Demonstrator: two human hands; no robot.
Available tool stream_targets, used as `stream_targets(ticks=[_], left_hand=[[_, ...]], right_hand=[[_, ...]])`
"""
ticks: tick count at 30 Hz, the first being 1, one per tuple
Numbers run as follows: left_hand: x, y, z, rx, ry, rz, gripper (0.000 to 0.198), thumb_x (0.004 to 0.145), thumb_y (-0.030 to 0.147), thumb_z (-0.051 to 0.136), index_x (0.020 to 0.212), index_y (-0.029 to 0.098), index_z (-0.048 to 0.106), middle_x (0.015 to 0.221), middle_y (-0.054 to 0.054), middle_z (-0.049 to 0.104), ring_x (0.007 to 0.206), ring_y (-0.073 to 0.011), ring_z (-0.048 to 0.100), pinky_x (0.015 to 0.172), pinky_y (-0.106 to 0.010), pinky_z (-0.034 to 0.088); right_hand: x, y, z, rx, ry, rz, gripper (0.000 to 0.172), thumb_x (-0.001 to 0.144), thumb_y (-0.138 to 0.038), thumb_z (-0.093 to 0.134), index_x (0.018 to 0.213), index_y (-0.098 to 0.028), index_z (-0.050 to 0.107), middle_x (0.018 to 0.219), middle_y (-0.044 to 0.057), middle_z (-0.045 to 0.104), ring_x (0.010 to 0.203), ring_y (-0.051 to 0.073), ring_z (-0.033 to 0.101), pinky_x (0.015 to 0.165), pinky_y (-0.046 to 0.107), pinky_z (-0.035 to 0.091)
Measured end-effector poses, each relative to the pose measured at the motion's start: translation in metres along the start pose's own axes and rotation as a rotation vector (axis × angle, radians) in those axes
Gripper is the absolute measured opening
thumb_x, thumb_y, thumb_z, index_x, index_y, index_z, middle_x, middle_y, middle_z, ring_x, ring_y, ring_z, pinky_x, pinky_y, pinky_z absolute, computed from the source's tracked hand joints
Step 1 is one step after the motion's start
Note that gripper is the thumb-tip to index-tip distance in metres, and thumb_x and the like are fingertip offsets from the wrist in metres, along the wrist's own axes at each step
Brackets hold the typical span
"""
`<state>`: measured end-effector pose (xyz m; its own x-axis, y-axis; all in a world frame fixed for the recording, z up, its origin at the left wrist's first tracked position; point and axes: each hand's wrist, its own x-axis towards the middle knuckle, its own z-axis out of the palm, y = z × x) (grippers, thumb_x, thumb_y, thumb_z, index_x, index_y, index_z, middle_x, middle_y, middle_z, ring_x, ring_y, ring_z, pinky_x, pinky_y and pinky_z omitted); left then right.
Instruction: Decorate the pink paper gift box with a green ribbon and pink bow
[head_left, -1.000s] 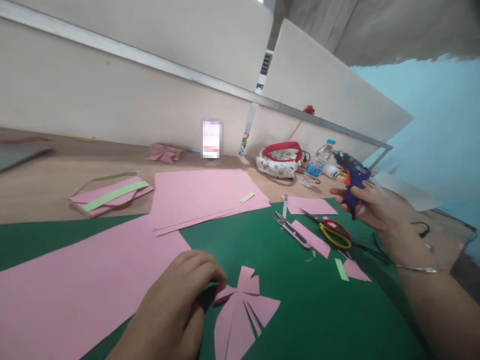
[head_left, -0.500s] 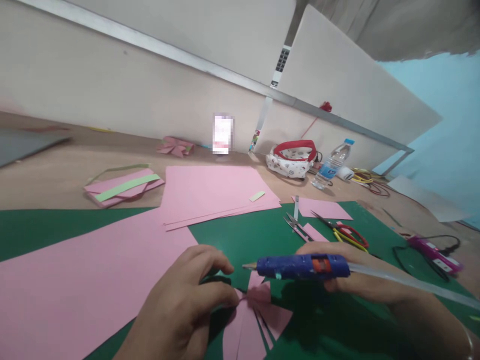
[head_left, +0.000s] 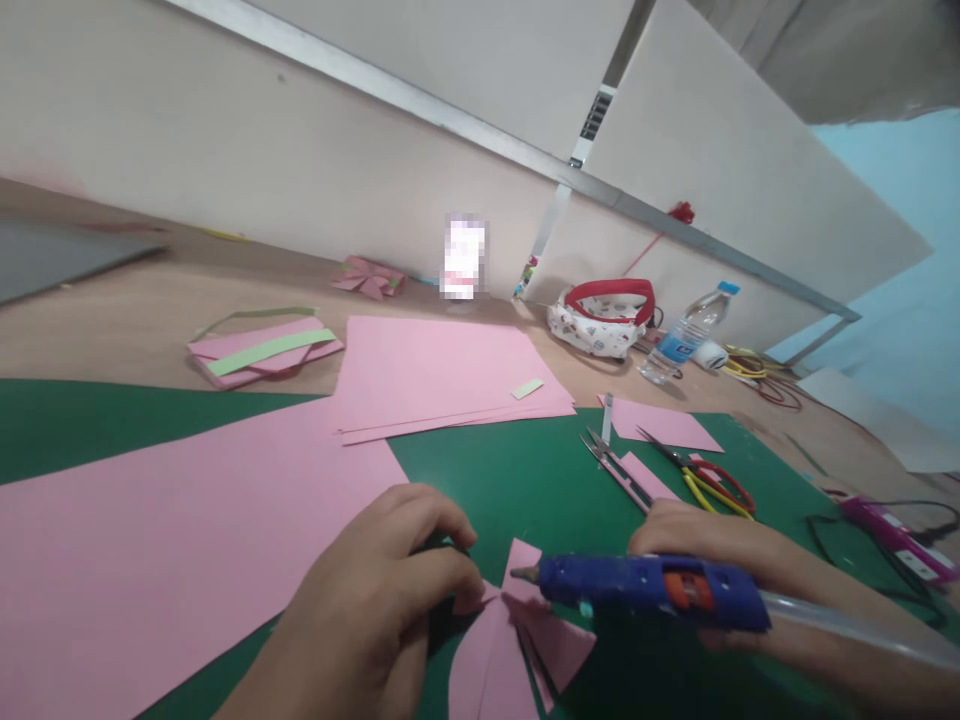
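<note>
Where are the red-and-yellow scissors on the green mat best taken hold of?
By the red and yellow handle loops of the scissors, probably coming from above on the near right: they lie flat on the mat, blades pointing far-left.

You have: 1 glue gun (head_left: 637, 585) | 2 bows: near bow (head_left: 480, 665) at 6 o'clock, far bow (head_left: 369, 277) at 11 | 1 scissors (head_left: 686, 465) at 4 | 1 snips (head_left: 615, 470) | 1 bottle (head_left: 686, 335) at 3 | 1 pouch (head_left: 600, 325)

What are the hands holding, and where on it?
The right hand holds the blue glue gun near its back end. The left hand pinches the pink paper bow at its centre.
</note>
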<state>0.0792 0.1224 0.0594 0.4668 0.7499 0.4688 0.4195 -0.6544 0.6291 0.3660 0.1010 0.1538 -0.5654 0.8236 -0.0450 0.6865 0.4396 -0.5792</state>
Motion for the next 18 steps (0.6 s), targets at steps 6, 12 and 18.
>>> stream_targets(ticks=[6,12,18], left_hand=[[0.0000,-0.0040,0.0009,0.022,0.009,0.036,0.027,0.079,0.007,0.040,0.077,0.022,0.062,0.090,-0.003,0.055,0.082,-0.0158,0.054,0.064,-0.027,0.045],[-0.0002,-0.0035,0.0026,0.000,0.005,0.023,0.028,0.080,0.007,0.040,0.076,0.024,0.063,0.088,-0.002,0.056,0.079,-0.0157,0.055,0.063,-0.028,0.044],[0.0009,-0.0014,0.0035,-0.013,0.008,-0.001,0.031,0.080,0.008,0.041,0.077,0.027,0.065,0.088,-0.001,0.057,0.080,-0.0162,0.055,0.064,-0.030,0.043]], right_hand=[[0.0013,-0.0062,0.0034,0.129,0.007,0.103,0.021,0.083,-0.044,0.060,0.103,-0.039,0.064,0.091,-0.002,0.068,0.077,0.019,0.064,0.066,0.026,0.055],[0.0027,-0.0079,0.0031,0.144,-0.014,0.127,0.022,0.081,-0.041,0.062,0.103,-0.043,0.065,0.092,-0.004,0.068,0.078,0.019,0.065,0.067,0.027,0.057],[0.0026,-0.0054,0.0077,0.117,-0.023,0.152,0.024,0.082,-0.043,0.061,0.105,-0.042,0.065,0.098,-0.003,0.069,0.081,0.021,0.066,0.070,0.030,0.057]])
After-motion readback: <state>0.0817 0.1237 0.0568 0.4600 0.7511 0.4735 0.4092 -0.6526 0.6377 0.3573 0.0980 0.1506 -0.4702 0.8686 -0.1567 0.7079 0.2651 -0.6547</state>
